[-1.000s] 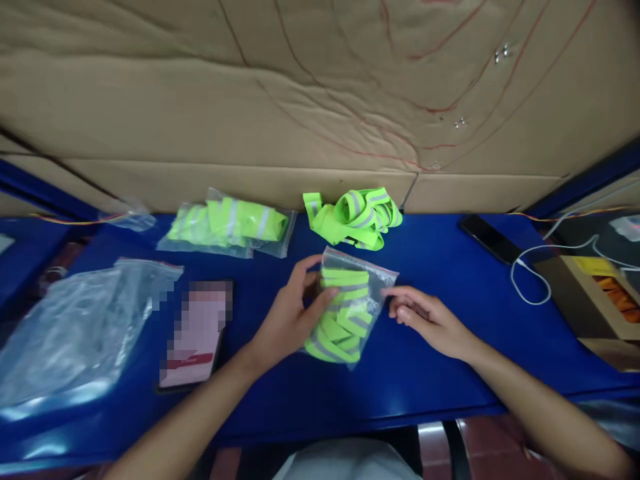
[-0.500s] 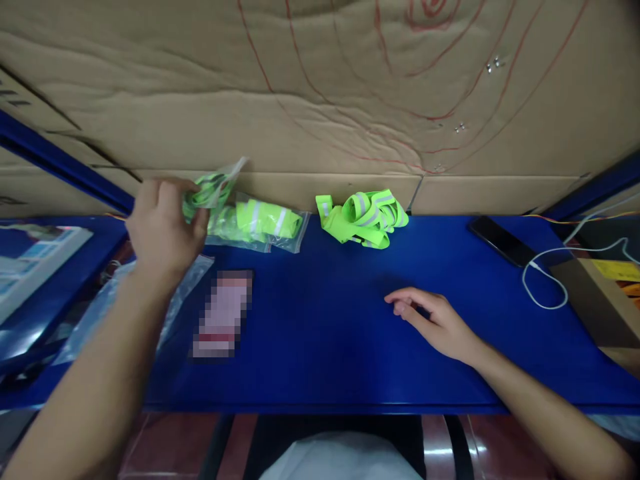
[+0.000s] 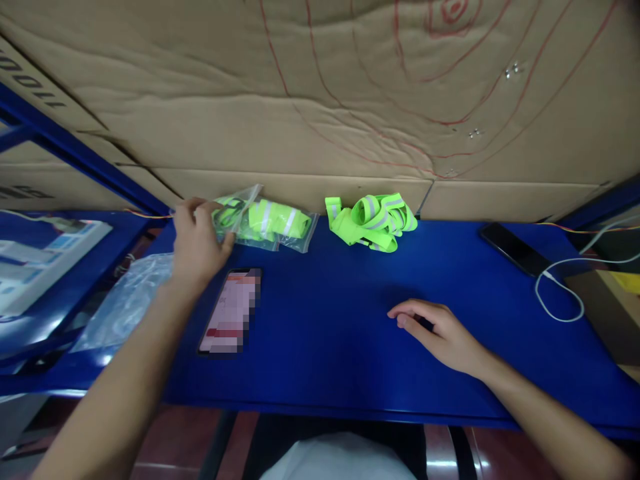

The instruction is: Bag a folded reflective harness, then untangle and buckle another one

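My left hand point(image 3: 200, 243) is at the left end of a row of clear zip bags, its thumb and fingers around a bag with a neon-green strap point(image 3: 229, 215) and some black in it. This bag lies against another clear bag holding a rolled neon-green reflective band point(image 3: 280, 220). To their right sits a loose, tangled neon-green harness-like strap point(image 3: 373, 220) with silver stripes, outside any bag. My right hand point(image 3: 440, 330) is over the blue table with its fingers loosely curved and nothing in them.
A phone with a lit, partly blurred screen point(image 3: 233, 310) lies by my left forearm. Crumpled clear plastic point(image 3: 133, 300) is at the left. A dark phone point(image 3: 513, 248) with a white cable point(image 3: 563, 283) lies at the right. A cardboard wall point(image 3: 300, 143) stands behind the blue table point(image 3: 320, 353).
My left hand has lowered the small zip bag onto the other bags. My right hand keeps nearly the same pose. The view has shifted a little to the left.
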Demonstrator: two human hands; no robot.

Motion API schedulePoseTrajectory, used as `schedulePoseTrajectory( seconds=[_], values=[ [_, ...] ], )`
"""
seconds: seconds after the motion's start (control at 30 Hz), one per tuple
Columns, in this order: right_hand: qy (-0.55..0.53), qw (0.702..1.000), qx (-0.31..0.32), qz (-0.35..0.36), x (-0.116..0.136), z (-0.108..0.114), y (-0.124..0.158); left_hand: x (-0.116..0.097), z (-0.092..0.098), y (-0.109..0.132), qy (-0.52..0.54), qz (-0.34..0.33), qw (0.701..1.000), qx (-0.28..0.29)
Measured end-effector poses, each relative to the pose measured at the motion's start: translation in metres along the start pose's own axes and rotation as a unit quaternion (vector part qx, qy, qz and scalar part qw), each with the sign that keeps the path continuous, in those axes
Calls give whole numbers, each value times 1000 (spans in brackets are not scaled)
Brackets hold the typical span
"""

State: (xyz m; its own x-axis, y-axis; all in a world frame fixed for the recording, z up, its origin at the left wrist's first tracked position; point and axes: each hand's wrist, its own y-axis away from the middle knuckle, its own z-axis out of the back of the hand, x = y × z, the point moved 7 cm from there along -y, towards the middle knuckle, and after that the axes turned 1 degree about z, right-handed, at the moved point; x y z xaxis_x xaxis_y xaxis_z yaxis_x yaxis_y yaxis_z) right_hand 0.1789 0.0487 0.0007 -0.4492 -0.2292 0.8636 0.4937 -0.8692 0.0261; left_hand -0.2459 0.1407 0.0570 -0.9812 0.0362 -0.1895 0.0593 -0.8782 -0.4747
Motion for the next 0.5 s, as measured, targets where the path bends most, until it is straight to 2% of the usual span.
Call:
schedulePoseTrajectory(
  seconds=[0.3, 0.5],
  values=[
    [6, 1000, 6, 12, 0, -2, -1, 3, 14, 17, 2, -43, 999, 0],
    [2, 1000, -5, 17, -1, 1, -5, 2, 5, 26, 18, -43, 999, -26]
  ],
)
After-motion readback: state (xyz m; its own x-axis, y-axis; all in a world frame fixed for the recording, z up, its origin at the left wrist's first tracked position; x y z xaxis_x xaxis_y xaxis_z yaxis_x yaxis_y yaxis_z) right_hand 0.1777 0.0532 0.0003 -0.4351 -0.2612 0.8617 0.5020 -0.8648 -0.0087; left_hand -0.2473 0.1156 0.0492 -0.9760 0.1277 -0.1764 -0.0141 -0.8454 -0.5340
